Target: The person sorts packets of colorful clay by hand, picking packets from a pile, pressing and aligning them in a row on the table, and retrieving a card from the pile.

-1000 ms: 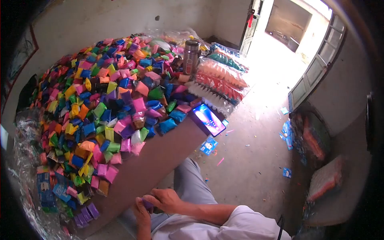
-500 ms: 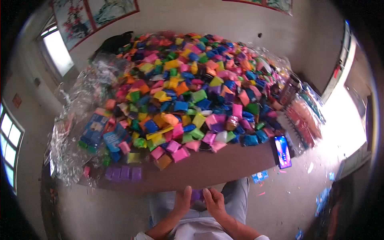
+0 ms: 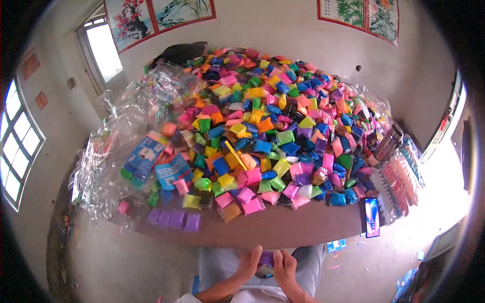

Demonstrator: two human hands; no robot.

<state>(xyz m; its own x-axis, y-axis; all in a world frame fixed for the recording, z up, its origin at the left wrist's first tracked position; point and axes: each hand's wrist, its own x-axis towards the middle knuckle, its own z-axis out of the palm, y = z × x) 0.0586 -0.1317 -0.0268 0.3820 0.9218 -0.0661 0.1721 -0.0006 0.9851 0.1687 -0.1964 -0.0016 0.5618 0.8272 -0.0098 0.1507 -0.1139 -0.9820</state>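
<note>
Between my two hands, just in front of the table's near edge and above my lap, is a small purple packet (image 3: 266, 258). My left hand (image 3: 249, 263) grips its left side, thumb on top. On its right side my right hand (image 3: 284, 267) is closed with bent fingers. At the table's front left lies a row of several purple packets (image 3: 174, 220). Behind it rises a large heap of small coloured packets (image 3: 262, 146) in pink, blue, green, yellow and orange.
The brown table (image 3: 262, 230) carries the heap. Clear plastic wrapping (image 3: 111, 156) bunches at left, near blue printed bags (image 3: 144, 154). A lit phone (image 3: 372, 217) lies at the right edge, beside packs of red items (image 3: 394, 182) and a dark bottle (image 3: 389, 143). Scraps litter the floor.
The whole view has shifted, with the scene appearing lower and further right. Both hands still hold the purple packet close to my lap.
</note>
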